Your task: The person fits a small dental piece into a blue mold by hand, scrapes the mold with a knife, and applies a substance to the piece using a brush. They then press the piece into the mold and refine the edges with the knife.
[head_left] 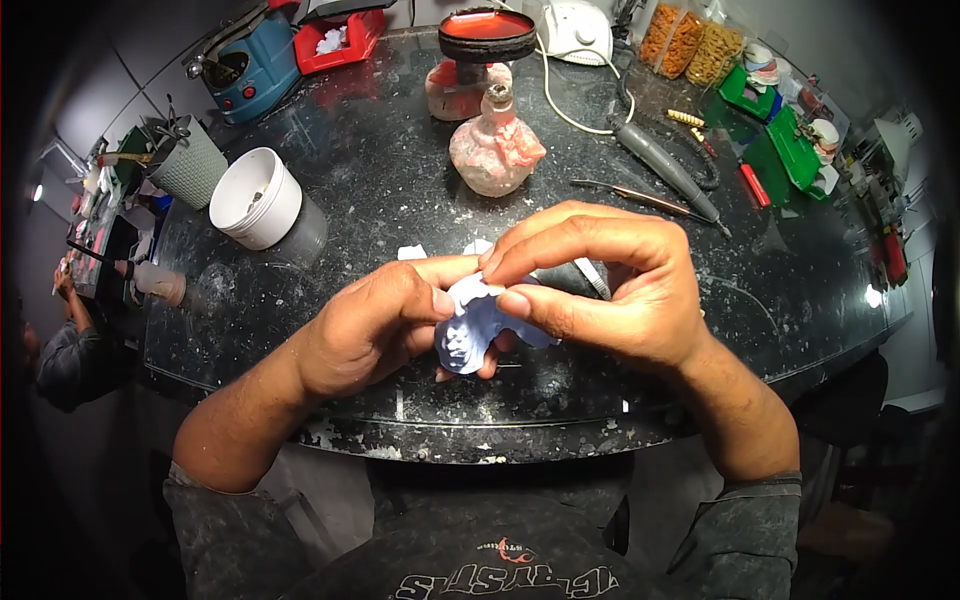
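A pale blue-white moulded piece [463, 338], with a curved, ridged shape like a dental cast, is held up over the front part of the dark bench. My left hand [370, 325] grips its left side, with the thumb on top and fingertips showing beneath it. At its upper edge, my right hand [610, 285] pinches with thumb and index finger close together; whatever is between those fingertips is too small to make out. Behind the right fingers lies a partly hidden dark object with a pale ridged edge [594, 279].
Beyond my hands stand a plaster-crusted burner [492, 160], a white tub [256, 200] and a grey handpiece [665, 170] beside a thin metal tool [640, 197]. Green trays [790, 155] sit right, a blue machine [245, 75] back left. Another person [75, 350] is far left.
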Action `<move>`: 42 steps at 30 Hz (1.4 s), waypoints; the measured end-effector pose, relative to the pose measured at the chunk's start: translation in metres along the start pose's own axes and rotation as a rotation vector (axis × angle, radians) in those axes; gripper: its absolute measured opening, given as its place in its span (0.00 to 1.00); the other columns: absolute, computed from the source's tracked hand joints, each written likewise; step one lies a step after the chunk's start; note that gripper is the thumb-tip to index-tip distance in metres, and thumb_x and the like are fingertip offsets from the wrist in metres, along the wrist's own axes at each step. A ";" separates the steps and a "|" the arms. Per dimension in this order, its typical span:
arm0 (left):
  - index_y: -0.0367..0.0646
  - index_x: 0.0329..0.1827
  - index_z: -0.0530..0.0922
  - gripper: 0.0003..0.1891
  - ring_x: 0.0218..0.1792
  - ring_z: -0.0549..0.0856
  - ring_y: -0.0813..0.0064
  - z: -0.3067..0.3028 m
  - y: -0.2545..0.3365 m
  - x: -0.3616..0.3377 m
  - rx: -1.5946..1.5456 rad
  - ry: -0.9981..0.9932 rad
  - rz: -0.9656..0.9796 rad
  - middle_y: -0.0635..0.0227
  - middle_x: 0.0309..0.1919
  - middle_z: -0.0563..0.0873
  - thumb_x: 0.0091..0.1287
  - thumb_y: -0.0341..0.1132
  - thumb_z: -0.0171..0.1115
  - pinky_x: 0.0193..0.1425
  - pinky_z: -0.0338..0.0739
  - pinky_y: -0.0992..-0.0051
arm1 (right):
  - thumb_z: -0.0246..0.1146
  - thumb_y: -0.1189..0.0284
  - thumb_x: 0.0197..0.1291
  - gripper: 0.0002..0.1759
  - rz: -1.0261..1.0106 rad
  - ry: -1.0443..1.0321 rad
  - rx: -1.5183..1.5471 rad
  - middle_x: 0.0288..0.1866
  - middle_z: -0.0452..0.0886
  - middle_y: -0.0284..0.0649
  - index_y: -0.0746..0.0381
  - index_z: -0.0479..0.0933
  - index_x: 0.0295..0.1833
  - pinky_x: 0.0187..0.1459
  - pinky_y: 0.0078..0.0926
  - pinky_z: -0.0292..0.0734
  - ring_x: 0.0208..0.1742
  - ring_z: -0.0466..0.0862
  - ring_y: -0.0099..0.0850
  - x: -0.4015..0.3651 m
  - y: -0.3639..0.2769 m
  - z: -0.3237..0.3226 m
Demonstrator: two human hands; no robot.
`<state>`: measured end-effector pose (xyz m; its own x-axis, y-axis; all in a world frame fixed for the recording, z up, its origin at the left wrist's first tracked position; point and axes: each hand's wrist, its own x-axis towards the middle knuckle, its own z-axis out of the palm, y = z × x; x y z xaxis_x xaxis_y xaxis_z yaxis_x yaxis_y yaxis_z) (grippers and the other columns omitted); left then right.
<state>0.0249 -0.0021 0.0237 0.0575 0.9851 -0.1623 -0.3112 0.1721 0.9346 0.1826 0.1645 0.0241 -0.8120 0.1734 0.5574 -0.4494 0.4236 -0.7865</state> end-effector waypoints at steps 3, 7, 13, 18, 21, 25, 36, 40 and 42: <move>0.26 0.66 0.70 0.35 0.40 0.87 0.69 0.000 -0.003 0.000 0.009 0.004 0.015 0.51 0.45 0.85 0.65 0.49 0.47 0.39 0.77 0.77 | 0.74 0.79 0.56 0.07 0.002 -0.009 0.012 0.41 0.89 0.41 0.65 0.87 0.41 0.49 0.27 0.82 0.45 0.87 0.29 0.000 0.001 -0.001; 0.25 0.64 0.72 0.34 0.37 0.86 0.71 0.005 0.000 0.000 -0.013 0.020 0.008 0.51 0.40 0.87 0.65 0.49 0.47 0.38 0.76 0.78 | 0.73 0.79 0.55 0.06 0.008 -0.037 -0.002 0.40 0.89 0.40 0.65 0.88 0.40 0.49 0.27 0.82 0.45 0.88 0.29 0.001 -0.002 -0.003; 0.25 0.61 0.73 0.33 0.34 0.84 0.73 0.003 -0.002 0.000 -0.019 0.011 0.005 0.51 0.36 0.87 0.65 0.49 0.47 0.38 0.76 0.78 | 0.73 0.79 0.55 0.05 0.022 -0.058 0.017 0.40 0.89 0.40 0.65 0.88 0.39 0.49 0.27 0.82 0.44 0.88 0.29 0.001 -0.002 -0.004; 0.26 0.61 0.74 0.32 0.34 0.84 0.73 -0.004 -0.006 0.002 0.041 -0.025 0.003 0.51 0.36 0.87 0.65 0.49 0.47 0.39 0.75 0.79 | 0.72 0.79 0.55 0.05 0.000 -0.077 -0.004 0.40 0.89 0.40 0.65 0.87 0.39 0.49 0.27 0.82 0.44 0.88 0.29 0.002 0.000 -0.006; 0.25 0.61 0.74 0.33 0.34 0.85 0.73 -0.006 -0.005 0.001 0.051 -0.041 -0.001 0.51 0.37 0.87 0.66 0.48 0.47 0.39 0.75 0.79 | 0.72 0.79 0.55 0.05 -0.006 -0.068 -0.008 0.39 0.89 0.39 0.65 0.87 0.39 0.49 0.26 0.82 0.43 0.88 0.28 0.001 -0.001 -0.004; 0.24 0.62 0.73 0.33 0.36 0.85 0.72 -0.006 -0.011 0.003 0.026 -0.064 0.029 0.51 0.37 0.87 0.66 0.49 0.47 0.41 0.76 0.78 | 0.72 0.79 0.55 0.06 -0.026 -0.064 -0.036 0.39 0.89 0.39 0.65 0.87 0.39 0.48 0.26 0.83 0.43 0.88 0.28 0.002 -0.003 -0.004; 0.25 0.60 0.74 0.33 0.34 0.85 0.72 -0.004 -0.005 0.002 -0.005 -0.069 -0.002 0.51 0.36 0.87 0.66 0.50 0.47 0.36 0.75 0.80 | 0.72 0.80 0.54 0.06 -0.065 -0.046 -0.053 0.38 0.89 0.40 0.65 0.87 0.39 0.46 0.26 0.83 0.42 0.88 0.28 0.002 -0.003 -0.002; 0.24 0.61 0.73 0.34 0.34 0.85 0.72 -0.004 -0.005 0.001 0.006 -0.052 0.008 0.51 0.37 0.87 0.65 0.50 0.47 0.35 0.75 0.79 | 0.72 0.80 0.54 0.06 -0.070 -0.035 -0.054 0.38 0.89 0.40 0.65 0.87 0.39 0.46 0.25 0.82 0.42 0.88 0.28 0.002 -0.003 -0.002; 0.24 0.62 0.73 0.34 0.34 0.85 0.72 -0.004 -0.003 0.000 0.016 -0.056 0.009 0.51 0.37 0.87 0.65 0.49 0.47 0.35 0.76 0.79 | 0.72 0.80 0.54 0.06 -0.064 -0.036 -0.049 0.38 0.89 0.40 0.65 0.87 0.39 0.46 0.25 0.82 0.42 0.88 0.28 0.002 -0.003 -0.001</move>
<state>0.0222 -0.0023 0.0192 0.1082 0.9847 -0.1362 -0.2972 0.1628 0.9408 0.1828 0.1647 0.0284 -0.7957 0.1129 0.5951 -0.4824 0.4758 -0.7354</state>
